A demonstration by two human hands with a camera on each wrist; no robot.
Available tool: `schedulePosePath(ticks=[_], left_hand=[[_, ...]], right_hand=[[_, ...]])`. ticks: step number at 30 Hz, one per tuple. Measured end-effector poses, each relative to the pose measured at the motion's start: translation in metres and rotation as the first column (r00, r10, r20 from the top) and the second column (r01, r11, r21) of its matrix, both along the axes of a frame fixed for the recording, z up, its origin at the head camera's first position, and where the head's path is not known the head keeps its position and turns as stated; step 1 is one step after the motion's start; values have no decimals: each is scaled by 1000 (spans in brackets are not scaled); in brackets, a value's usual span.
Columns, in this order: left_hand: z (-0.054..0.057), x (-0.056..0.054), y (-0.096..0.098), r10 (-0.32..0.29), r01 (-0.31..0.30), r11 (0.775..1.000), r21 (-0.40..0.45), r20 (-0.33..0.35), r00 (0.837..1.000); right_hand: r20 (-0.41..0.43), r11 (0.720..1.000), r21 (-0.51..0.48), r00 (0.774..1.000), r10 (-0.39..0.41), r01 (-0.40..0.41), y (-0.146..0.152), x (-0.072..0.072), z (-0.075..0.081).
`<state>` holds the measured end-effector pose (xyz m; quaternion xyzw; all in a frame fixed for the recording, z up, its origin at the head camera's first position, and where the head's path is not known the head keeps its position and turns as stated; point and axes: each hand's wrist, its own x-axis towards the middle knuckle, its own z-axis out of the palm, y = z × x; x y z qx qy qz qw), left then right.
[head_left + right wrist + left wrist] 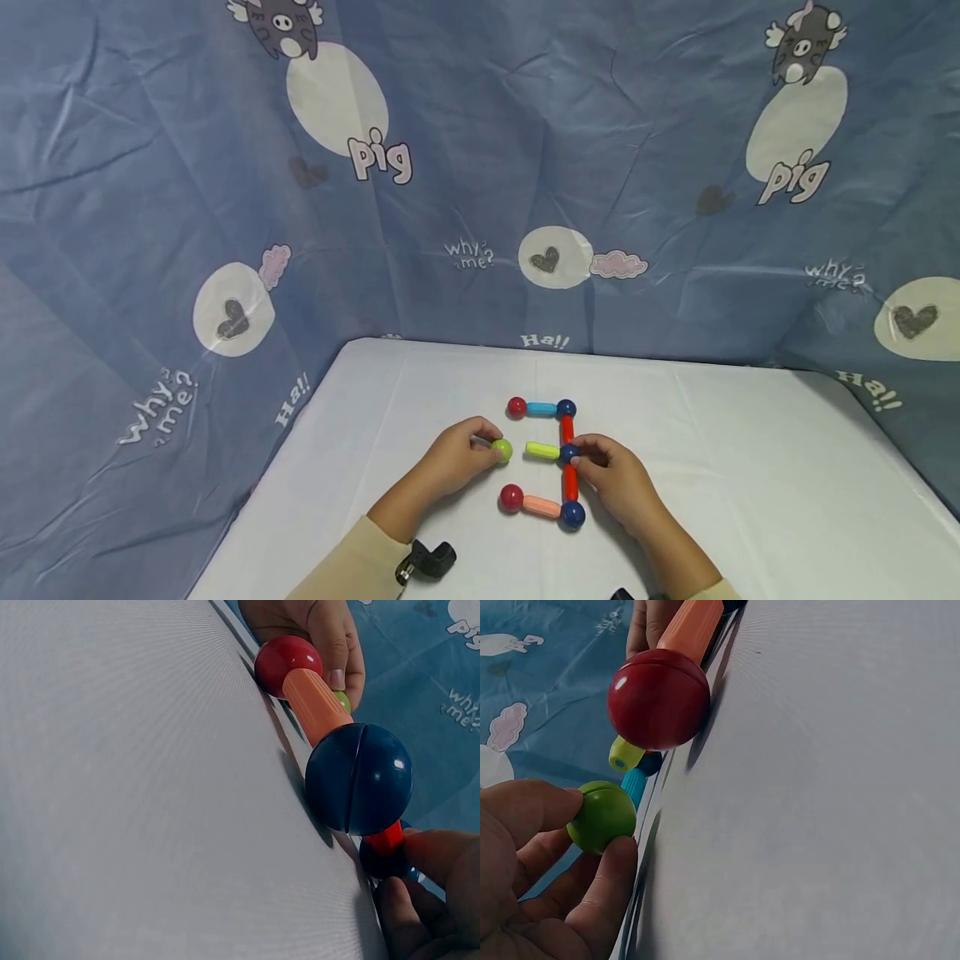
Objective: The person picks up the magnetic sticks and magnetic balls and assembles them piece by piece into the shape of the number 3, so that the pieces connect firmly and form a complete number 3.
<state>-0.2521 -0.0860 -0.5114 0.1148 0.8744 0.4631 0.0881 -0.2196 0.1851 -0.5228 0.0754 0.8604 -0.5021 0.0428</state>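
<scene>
My left hand (456, 460) pinches a green ball (502, 451) between thumb and fingertips; the left wrist view shows the same green ball (602, 817) close up. A short gap separates it from the free tip of a yellow-green rod (542, 451). That rod's other end meets the middle dark blue ball (569, 454), which my right hand (617, 477) holds by the fingertips. Red rods (571, 483) run from this ball to a far blue ball (566, 408) and a near blue ball (572, 515). Together the pieces form an E-like shape, facing left.
At the far arm's end, a light blue rod (542, 408) joins a red ball (517, 407). An orange rod (542, 506) joins another red ball (512, 498) on the near arm. All lie on a white table (750, 483), with a blue printed cloth (480, 167) hanging behind.
</scene>
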Motion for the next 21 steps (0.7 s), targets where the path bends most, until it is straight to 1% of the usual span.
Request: schedulePosePath(ticks=[10, 15, 21], left_hand=[[-3, 2, 10, 18, -18, 1000, 8, 11, 1000], [-1, 4, 11, 31, -31, 999, 8, 18, 999], [1, 4, 11, 31, -31, 999, 15, 7, 999]], right_hand=[[5, 1000, 13, 1000, 8, -8, 1, 1, 3], [5, 1000, 14, 1000, 12, -12, 1, 1, 3], [0, 1000, 11, 1000, 17, -17, 1, 0, 0]])
